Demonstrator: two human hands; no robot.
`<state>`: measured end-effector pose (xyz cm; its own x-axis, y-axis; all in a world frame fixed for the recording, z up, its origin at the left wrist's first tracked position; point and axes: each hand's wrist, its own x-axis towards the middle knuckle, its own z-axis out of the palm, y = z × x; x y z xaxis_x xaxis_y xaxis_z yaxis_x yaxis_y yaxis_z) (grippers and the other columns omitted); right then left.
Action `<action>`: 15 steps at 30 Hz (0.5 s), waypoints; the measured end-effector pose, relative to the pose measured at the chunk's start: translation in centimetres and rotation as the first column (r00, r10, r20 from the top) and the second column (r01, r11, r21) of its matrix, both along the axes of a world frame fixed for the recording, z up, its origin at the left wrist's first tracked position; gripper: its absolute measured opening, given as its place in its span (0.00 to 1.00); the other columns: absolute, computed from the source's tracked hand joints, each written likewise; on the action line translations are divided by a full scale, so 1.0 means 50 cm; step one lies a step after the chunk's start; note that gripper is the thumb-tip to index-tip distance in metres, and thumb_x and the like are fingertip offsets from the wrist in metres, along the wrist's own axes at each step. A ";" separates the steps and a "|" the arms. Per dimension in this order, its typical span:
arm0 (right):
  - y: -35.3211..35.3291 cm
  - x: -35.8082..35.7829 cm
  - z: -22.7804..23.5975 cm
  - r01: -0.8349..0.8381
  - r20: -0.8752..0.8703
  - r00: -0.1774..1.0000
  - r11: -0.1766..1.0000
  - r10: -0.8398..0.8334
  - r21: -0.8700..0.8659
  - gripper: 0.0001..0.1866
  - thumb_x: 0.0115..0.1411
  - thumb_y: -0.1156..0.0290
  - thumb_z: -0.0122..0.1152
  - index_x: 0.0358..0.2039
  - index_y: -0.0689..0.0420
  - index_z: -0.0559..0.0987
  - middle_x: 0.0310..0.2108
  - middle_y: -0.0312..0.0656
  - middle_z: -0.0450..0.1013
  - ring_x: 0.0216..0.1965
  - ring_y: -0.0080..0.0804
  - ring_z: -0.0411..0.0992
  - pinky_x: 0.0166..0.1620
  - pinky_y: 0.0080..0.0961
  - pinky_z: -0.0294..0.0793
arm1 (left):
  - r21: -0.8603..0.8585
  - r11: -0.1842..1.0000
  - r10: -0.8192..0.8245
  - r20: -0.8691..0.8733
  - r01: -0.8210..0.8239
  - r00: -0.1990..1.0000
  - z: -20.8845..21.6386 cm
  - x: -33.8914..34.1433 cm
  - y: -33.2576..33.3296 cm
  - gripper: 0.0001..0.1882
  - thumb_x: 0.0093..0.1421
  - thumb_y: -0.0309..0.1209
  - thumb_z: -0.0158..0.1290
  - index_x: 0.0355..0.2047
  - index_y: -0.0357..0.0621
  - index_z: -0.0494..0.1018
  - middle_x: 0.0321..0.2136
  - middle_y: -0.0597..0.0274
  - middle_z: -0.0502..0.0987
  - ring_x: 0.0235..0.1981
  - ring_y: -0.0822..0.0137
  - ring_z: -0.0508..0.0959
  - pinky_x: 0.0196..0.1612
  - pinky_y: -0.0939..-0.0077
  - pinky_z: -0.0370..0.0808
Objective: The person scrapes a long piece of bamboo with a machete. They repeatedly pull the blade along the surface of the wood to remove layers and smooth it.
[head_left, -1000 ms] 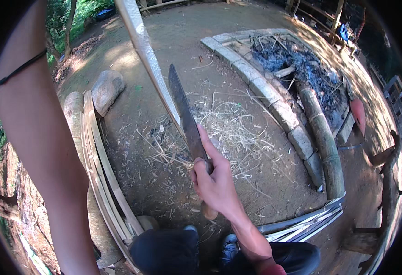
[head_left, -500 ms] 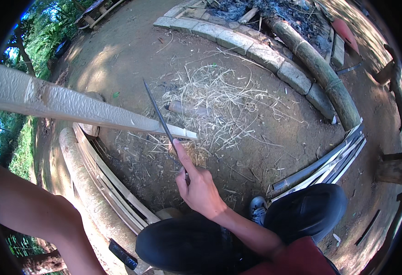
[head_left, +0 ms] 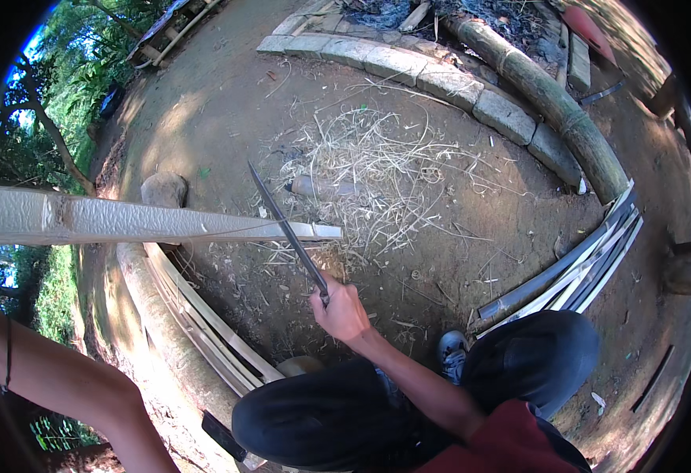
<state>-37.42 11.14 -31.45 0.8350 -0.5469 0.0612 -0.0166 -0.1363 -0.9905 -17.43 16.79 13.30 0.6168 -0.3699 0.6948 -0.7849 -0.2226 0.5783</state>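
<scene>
My right hand (head_left: 341,311) is closed round the handle of a long, narrow, dark-bladed knife (head_left: 284,225). Its blade slants up and to the left, crossing a pale split bamboo strip (head_left: 148,219) near the strip's tip. That strip reaches in from the left rim, almost level, with a node showing and its cut end just right of the blade. My left forearm (head_left: 54,363) rises toward the left rim beneath the strip. The left hand itself lies outside the picture.
Pale shavings (head_left: 377,162) litter the dirt ahead. Split bamboo lengths (head_left: 570,268) lie beside my right knee, others (head_left: 203,319) by a log (head_left: 152,299) at left. A curved stone border (head_left: 396,63) and a thick bamboo pole (head_left: 542,91) edge the ash pit.
The strip's left part has dropped, leaving it nearly level. My right hand has shifted slightly down and right with the knife, and its index finger, earlier stretched along the blade, is now curled in.
</scene>
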 end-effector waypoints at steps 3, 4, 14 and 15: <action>-0.027 -0.031 0.157 -0.039 -0.031 0.999 0.988 0.044 0.150 0.39 0.61 0.72 0.56 0.69 0.55 0.51 0.13 0.57 0.68 0.18 0.58 0.72 0.26 0.44 0.71 | 0.030 0.999 0.030 -0.003 -0.029 1.000 -0.017 0.006 0.014 0.23 0.64 0.45 0.35 0.43 0.33 0.51 0.27 0.40 0.68 0.24 0.60 0.73 0.35 0.55 0.76; -0.038 -0.030 0.187 -0.046 -0.050 0.997 0.980 0.056 0.194 0.39 0.62 0.71 0.57 0.70 0.55 0.50 0.12 0.57 0.67 0.17 0.59 0.71 0.25 0.44 0.70 | 0.023 0.999 0.039 0.007 -0.039 0.999 -0.018 0.007 0.008 0.23 0.65 0.45 0.35 0.44 0.33 0.51 0.28 0.40 0.69 0.24 0.60 0.74 0.35 0.55 0.76; -0.021 -0.011 0.174 -0.057 -0.008 0.998 0.989 0.059 0.139 0.32 0.67 0.71 0.50 0.70 0.48 0.53 0.16 0.59 0.68 0.15 0.52 0.71 0.25 0.36 0.69 | -0.048 0.998 0.038 -0.013 -0.039 0.999 -0.033 -0.003 0.000 0.27 0.67 0.47 0.36 0.48 0.30 0.50 0.31 0.38 0.71 0.27 0.58 0.76 0.40 0.53 0.79; -0.024 -0.010 0.175 -0.039 -0.009 0.999 0.991 0.041 0.128 0.32 0.67 0.72 0.49 0.70 0.48 0.53 0.13 0.56 0.64 0.12 0.49 0.66 0.24 0.35 0.67 | -0.055 0.998 0.018 -0.014 -0.019 1.000 -0.032 -0.002 -0.002 0.28 0.67 0.47 0.36 0.48 0.30 0.50 0.31 0.38 0.71 0.27 0.58 0.77 0.40 0.53 0.79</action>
<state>-37.91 9.93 -22.68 0.8565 -0.5159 -0.0172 -0.0255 -0.0090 -0.9996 -17.53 16.71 11.71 0.6329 -0.3198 0.7051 -0.7728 -0.2048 0.6007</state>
